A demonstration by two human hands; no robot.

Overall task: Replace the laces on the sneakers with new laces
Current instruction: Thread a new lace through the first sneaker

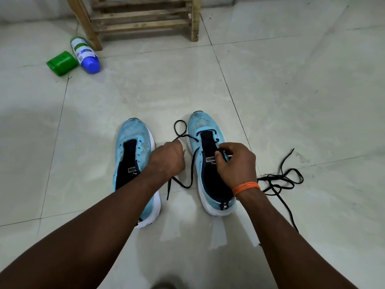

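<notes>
Pale tile floor (291, 90), carrying all items.

Wooden rack (141, 19): far edge, well apart from the work.

Left sneaker (133, 132): light blue, toe pointing away from the person, no lace showing in its eyelets.

Right sneaker (204, 124): same colour, parallel to and just beside the first, long axis running away from the person. Black lace (192, 163) threaded through its toe-end eyelets only, with one side trailing onto the floor between the sneakers.

Loose lace (281, 180): black, tangled on the floor right of the right sneaker. Old or new cannot be told.

Right hand (237, 161): directly over the right sneaker's tongue, fingers pinching the lace at the right row of eyelets.

Left hand (166, 159): between the sneakers, fingers curled, apparently gripping the trailing side of the lace.

Bottle (85, 53) and green box (61, 63): lying by the rack.

Judgement: lacing is at an early stage. The open eyelets lie heelward, towards the person, and the right hand is the nearer.
</notes>
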